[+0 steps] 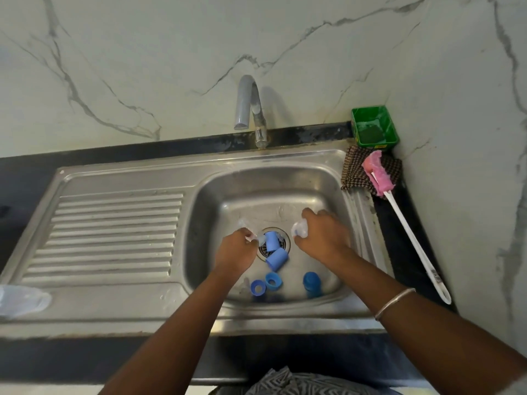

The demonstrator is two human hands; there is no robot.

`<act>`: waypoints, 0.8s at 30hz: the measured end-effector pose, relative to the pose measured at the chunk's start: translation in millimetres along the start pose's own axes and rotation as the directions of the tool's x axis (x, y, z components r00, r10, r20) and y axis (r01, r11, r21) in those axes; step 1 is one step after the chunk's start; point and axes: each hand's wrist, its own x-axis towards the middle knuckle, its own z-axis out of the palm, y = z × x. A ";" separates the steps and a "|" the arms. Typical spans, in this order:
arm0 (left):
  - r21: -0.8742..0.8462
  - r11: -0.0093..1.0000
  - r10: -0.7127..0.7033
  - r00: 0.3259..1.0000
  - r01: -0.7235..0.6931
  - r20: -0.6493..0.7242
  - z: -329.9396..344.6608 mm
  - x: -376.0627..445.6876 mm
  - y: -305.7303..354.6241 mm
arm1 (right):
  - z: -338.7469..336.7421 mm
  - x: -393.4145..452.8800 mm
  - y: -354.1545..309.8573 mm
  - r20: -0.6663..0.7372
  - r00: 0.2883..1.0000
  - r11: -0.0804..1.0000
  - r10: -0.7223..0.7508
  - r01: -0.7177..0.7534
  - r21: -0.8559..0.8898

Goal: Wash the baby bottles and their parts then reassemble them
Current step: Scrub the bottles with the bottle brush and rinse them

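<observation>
Right hand [322, 233] grips clear teat [299, 230] — soft.

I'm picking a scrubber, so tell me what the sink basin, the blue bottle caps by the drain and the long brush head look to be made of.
Sink basin: apparently stainless steel, brushed grey with soft reflections and pressed drainer ribs.
Blue bottle caps: likely plastic, opaque, smooth, matte light blue.
Long brush: head looks like pink sponge or foam, rough and porous; handle seems white plastic.

Green tub [374, 127] w/ scrub pad, checked cloth [355, 172] nr back-right corner.
</observation>
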 end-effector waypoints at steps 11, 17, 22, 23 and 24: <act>0.019 0.972 0.236 0.962 -0.235 -0.138 -32.7 -4.0 -37.8 | 3.4 -17.9 -50.2 -0.099 0.990 0.995 -0.101 0.102 0.005; -0.023 0.955 0.294 0.953 -0.297 -0.069 -51.6 5.1 -70.6 | 4.4 -19.8 -93.1 -0.079 0.997 0.999 -0.022 0.025 0.038; -0.011 0.934 0.357 0.934 -0.357 0.014 -62.9 7.8 -97.7 | 2.0 -24.7 -138.3 -0.168 0.984 0.978 0.053 -0.017 0.209; -0.001 0.927 0.374 0.927 -0.374 0.027 -64.5 6.8 -102.4 | 1.0 -24.5 -150.1 -0.176 0.982 0.972 0.065 -0.023 0.232; 0.004 0.920 0.391 0.920 -0.392 0.028 -65.3 5.9 -107.8 | -1.7 -24.4 -163.2 -0.191 0.980 0.964 0.061 -0.008 0.265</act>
